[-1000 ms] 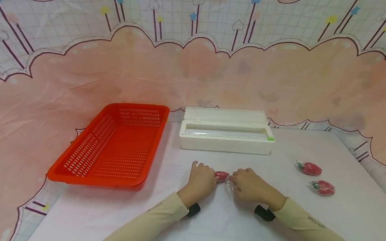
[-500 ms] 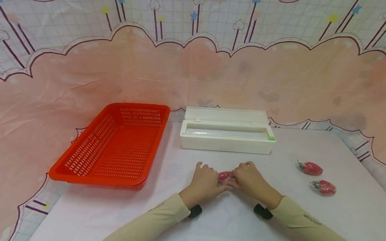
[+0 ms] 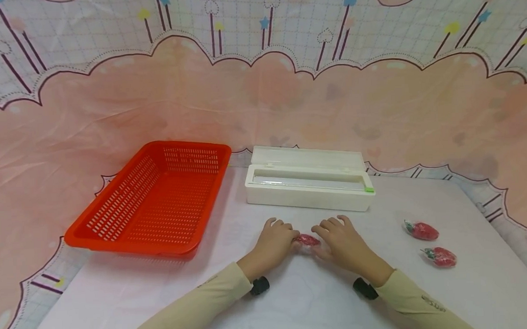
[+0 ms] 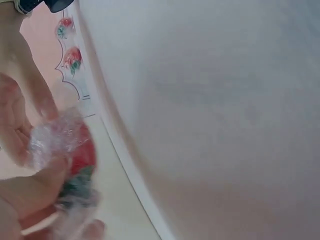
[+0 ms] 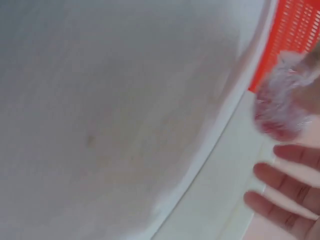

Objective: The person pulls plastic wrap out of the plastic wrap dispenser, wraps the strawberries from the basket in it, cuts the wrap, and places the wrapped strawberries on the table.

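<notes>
Between the two hands is a red strawberry (image 3: 307,239) wrapped in clear plastic film. My left hand (image 3: 273,242) pinches it at its green leafy end, as the left wrist view shows. Crumpled film (image 4: 52,137) bunches over the side of the strawberry (image 4: 84,150) under the left thumb. Just to the right is my right hand (image 3: 344,244); its fingers (image 5: 285,182) extend apart beside the strawberry (image 5: 280,110) in the right wrist view. One right finger (image 4: 42,100) comes right up to the edge of the film in the left wrist view.
Two more wrapped strawberries, an upper one (image 3: 422,229) and a lower one (image 3: 441,257), lie on the right of the white tabletop (image 3: 314,309). Behind the hands stands a white film dispenser box (image 3: 309,200), lid raised. A red-orange basket (image 3: 196,236) stands at left.
The right hand came in to the strawberry, its fingers meeting the film, then drew back a little to the right and opened its fingers. The left hand keeps its hold.
</notes>
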The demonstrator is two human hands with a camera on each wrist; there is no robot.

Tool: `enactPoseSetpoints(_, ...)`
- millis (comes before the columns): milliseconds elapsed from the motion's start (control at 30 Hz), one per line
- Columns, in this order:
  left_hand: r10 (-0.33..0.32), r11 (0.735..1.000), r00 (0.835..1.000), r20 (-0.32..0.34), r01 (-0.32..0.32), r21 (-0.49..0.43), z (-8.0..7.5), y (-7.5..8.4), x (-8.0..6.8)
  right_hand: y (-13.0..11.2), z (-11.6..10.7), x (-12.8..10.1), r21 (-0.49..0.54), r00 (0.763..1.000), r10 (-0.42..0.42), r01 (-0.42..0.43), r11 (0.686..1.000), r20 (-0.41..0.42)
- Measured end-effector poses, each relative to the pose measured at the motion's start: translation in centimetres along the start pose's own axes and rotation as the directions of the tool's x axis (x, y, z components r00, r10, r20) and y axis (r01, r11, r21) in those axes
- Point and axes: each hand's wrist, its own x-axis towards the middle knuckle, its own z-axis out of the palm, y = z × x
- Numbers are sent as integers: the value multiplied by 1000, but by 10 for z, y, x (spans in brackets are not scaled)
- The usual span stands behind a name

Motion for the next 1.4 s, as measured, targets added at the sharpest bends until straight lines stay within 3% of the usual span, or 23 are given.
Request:
enactPoseSetpoints(167, 20, 999, 997, -73, -23, -35, -4, -5, -2, 1, -1, 1, -3, 996, -70, 70, 998, -56)
enactPoseSetpoints(367, -58, 998, 996, -66, 56, -26, -10, -14, -5, 3, -6, 2, 2, 998, 28, -28, 1000, -50)
enactPoseSetpoints(500, 46, 999, 999, 12, -46, -29, -12, -18, -6, 5, -7, 2, -9, 997, 82, -82, 997, 3)
enactPoseSetpoints(633, 167, 986, 985, 47, -165, -38, -14, -18, -6, 4, -7, 3, 20, 995, 92, -92, 996, 34)
enactPoseSetpoints(733, 223, 975, 974, -23, -223, 4, -15, -18, -5, 1, -7, 5, 62, 996, 83, -85, 994, 46)
enactPoseSetpoints(833, 251, 968, 958, -136, -244, 66, -14, -18, -2, -2, -6, 7, 100, 995, 79, -85, 991, 64)
enactPoseSetpoints(967, 273, 960, 911, -310, -234, 156, -10, -18, 0, -5, -6, 8, 124, 995, 67, -76, 989, 74)
enactPoseSetpoints(1033, 268, 958, 893, -362, -207, 199, -8, -18, 2, -6, -6, 8, 114, 997, 39, -46, 992, 61)
enactPoseSetpoints(1100, 245, 960, 899, -363, -172, 220, -8, -17, 3, -6, -7, 8, 92, 999, 6, -9, 996, 39)
enactPoseSetpoints(1133, 230, 961, 911, -342, -156, 230, -7, -17, 3, -6, -7, 8, 80, 1000, -11, 9, 997, 25)
enactPoseSetpoints(1267, 197, 956, 963, -182, -148, 253, -10, -12, 3, -7, -8, 7, 55, 997, -57, 60, 997, -42)
enactPoseSetpoints(1333, 209, 944, 971, -112, -170, 282, -12, -10, 3, -9, -8, 8, 43, 995, -71, 75, 996, -72)
enactPoseSetpoints(1400, 229, 932, 970, -82, -194, 306, -13, -8, 3, -10, -8, 9, 25, 993, -73, 76, 997, -92)
